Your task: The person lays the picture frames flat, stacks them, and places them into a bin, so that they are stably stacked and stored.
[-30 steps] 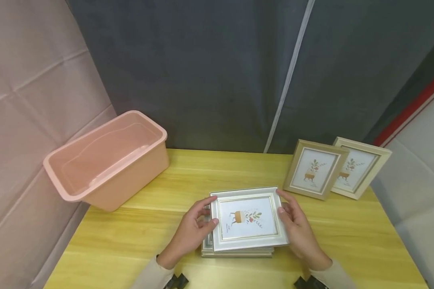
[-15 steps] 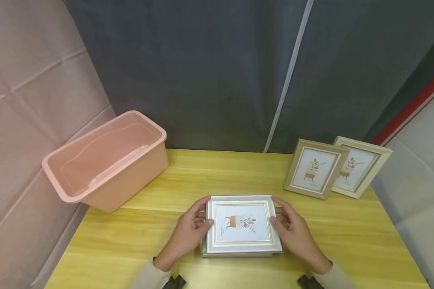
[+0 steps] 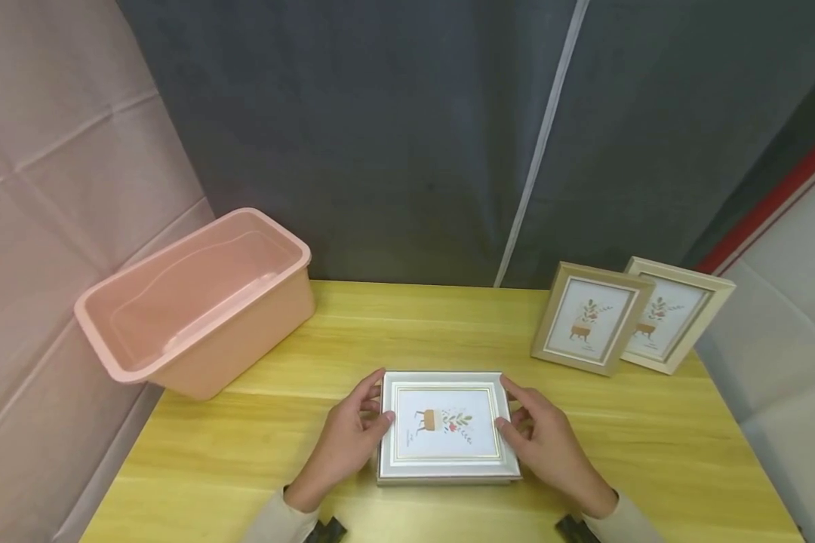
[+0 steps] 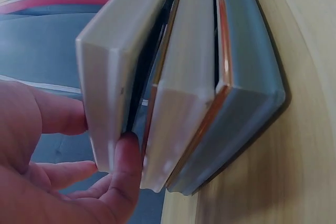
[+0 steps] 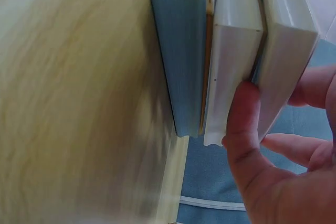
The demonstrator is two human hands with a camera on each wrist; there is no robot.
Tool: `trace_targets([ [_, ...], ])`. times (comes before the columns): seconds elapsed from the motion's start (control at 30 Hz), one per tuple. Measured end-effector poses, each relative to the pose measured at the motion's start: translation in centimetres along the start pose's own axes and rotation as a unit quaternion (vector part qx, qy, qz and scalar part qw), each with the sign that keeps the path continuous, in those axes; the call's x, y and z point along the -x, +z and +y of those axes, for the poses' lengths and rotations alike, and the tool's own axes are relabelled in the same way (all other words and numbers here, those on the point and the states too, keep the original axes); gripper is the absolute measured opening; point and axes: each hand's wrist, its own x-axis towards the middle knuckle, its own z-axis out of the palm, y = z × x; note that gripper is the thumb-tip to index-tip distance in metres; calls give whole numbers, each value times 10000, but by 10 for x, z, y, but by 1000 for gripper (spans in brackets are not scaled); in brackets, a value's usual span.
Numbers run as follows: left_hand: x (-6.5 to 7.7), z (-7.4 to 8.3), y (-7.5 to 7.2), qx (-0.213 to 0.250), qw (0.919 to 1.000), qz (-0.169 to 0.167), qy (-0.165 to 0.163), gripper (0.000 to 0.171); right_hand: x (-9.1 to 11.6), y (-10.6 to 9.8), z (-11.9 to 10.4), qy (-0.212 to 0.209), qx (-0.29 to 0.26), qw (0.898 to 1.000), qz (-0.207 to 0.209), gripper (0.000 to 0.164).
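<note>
A white picture frame [image 3: 444, 422] with a thin gold inner line lies face up on a stack at the front middle of the table. At its left edge my left hand [image 3: 346, 434] pinches it, and my right hand [image 3: 550, 441] holds the right edge the same way. The left wrist view shows a fingertip in the narrow gap between this top frame [image 4: 97, 103] and a second white frame [image 4: 184, 114]. Lowest is a blue-grey frame [image 4: 249, 66], resting on the wood. In the right wrist view a fingertip likewise sits at the seam under the top frame [image 5: 286, 40].
A pink plastic bin [image 3: 227, 332] stands at the back left of the wooden table [image 3: 394, 317]. Toward the back right, a tan picture frame [image 3: 550, 332] stands upright, partly covering a cream frame [image 3: 709, 305]. A dark grey curtain [image 3: 380, 151] hangs behind the table.
The top white frame has come down onto the stack and shifted left, turning from a slight tilt to nearly square with the frames below. Both hands moved with it, keeping their hold.
</note>
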Motion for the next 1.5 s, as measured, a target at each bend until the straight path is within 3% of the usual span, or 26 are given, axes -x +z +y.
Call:
trace_targets([
  [0.3,-1,-5,2,-142,9995,284,84,64,0,0,0,7,279,9995,-135,66],
  [0.63,-1,-8,3,-247,9994,244,62,62,0,0,3,45,215,9993,-303,67],
  [0.87,0,-8,3,-155,9998,130,71,60,-4,-8,2,105,64,9995,-280,57],
  [1.5,0,-6,4,-211,9996,156,91,62,-5,-16,15,-592,-270,9979,7,48],
])
